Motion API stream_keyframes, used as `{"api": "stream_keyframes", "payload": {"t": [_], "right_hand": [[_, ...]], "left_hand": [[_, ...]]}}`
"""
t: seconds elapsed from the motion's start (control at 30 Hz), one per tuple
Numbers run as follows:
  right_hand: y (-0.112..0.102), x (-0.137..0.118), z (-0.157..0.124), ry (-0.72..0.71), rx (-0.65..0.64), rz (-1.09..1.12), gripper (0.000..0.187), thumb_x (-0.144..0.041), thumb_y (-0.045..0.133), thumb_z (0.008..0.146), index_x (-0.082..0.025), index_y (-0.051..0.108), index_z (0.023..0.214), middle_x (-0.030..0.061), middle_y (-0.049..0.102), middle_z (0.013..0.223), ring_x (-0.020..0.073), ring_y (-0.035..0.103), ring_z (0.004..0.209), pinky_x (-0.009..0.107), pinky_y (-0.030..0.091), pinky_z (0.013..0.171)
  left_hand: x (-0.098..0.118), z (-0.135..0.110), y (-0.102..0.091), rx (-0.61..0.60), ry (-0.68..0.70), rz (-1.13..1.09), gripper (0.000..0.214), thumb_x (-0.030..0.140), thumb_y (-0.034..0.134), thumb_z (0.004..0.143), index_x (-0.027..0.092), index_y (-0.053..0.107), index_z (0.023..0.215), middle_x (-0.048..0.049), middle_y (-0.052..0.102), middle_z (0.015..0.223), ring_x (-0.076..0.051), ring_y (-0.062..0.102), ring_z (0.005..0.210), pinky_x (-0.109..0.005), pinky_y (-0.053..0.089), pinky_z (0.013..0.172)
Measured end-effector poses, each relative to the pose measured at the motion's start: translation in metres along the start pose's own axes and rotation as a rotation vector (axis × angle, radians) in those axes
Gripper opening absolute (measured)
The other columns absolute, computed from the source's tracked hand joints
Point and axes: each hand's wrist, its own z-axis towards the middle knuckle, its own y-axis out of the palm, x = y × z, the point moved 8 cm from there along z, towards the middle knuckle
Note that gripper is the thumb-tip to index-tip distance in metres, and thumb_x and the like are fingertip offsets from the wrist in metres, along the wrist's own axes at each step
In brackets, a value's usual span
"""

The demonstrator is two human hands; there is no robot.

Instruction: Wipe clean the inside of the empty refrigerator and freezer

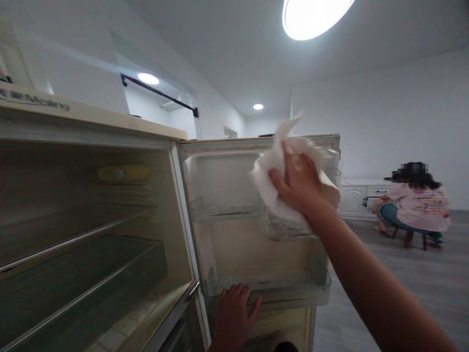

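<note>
My right hand (pixel 298 178) is raised in front of the upper part of an opened refrigerator door (pixel 252 252). Its fingers press a crumpled white cloth (pixel 266 183), possibly a paper towel, and the far side of the cloth hides part of the door shelves. Lower down, my left hand (pixel 236 308) is by the lower clear door shelf (pixel 289 295), thumb apart from the fingers; whether it touches the shelf is hard to tell. An upper left door shelf (pixel 223 213) and a small right shelf (pixel 289 232) are fixed to the door's inner side.
On the left is the refrigerator compartment (pixel 164 210) with glass shelves (pixel 84 237) and a yellowish lamp cover (pixel 124 172). At the far right a person (pixel 419 208) sits on a low stool (pixel 408 237) beside a white cabinet (pixel 353 198). Grey floor (pixel 355 288) lies between.
</note>
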Motion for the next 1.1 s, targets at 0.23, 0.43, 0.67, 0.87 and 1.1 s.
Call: {"api": "stream_keyframes", "payload": {"t": [0.23,0.43,0.67,0.87,1.1], "right_hand": [[0.034,0.007,0.026,-0.004,-0.526,-0.107,0.072,-0.076,0.05,0.086,-0.018,0.07,0.125,0.0164,0.073,0.11,0.0324,0.068,0.099,0.043,0.051,0.09],[0.031,0.028,0.032,-0.036,-0.543,0.027,0.093,-0.086,0.039,0.085,-0.024,0.045,0.155,0.0117,0.05,0.152,0.0343,0.054,0.132,0.045,0.044,0.108],[0.015,0.103,0.036,0.205,-0.351,-0.013,0.083,-0.077,0.037,0.092,-0.018,0.053,0.148,0.0163,0.047,0.152,0.0359,0.045,0.139,0.05,0.037,0.114],[0.014,0.121,0.041,0.392,-0.324,-0.092,0.088,-0.068,0.059,0.084,-0.006,0.051,0.146,0.0261,0.052,0.144,0.0403,0.051,0.13,0.052,0.043,0.106],[0.051,0.046,0.062,0.008,-0.513,-0.006,0.048,-0.047,0.042,0.097,-0.015,0.07,0.118,0.0165,0.065,0.13,0.029,0.06,0.117,0.039,0.046,0.099]], "left_hand": [[-0.001,0.006,0.004,0.047,0.014,0.018,0.017,0.037,0.063,0.092,0.022,0.067,0.084,-0.0016,0.07,0.083,-0.021,0.067,0.081,-0.036,0.045,0.078],[0.005,0.009,0.001,0.037,0.019,0.025,0.022,0.038,0.06,0.095,0.022,0.065,0.082,-0.0021,0.069,0.081,-0.022,0.066,0.082,-0.036,0.042,0.077],[0.007,0.014,0.004,-0.004,0.027,0.058,0.025,0.039,0.056,0.098,0.021,0.065,0.083,-0.0027,0.069,0.082,-0.022,0.066,0.081,-0.035,0.041,0.075],[0.008,0.017,0.006,-0.03,0.012,0.08,0.028,0.041,0.054,0.098,0.021,0.065,0.082,-0.0029,0.069,0.081,-0.022,0.066,0.081,-0.035,0.042,0.076],[0.007,0.016,0.005,0.024,0.021,0.073,0.027,0.041,0.054,0.098,0.021,0.065,0.082,-0.0027,0.069,0.081,-0.021,0.066,0.083,-0.035,0.042,0.078]]}}
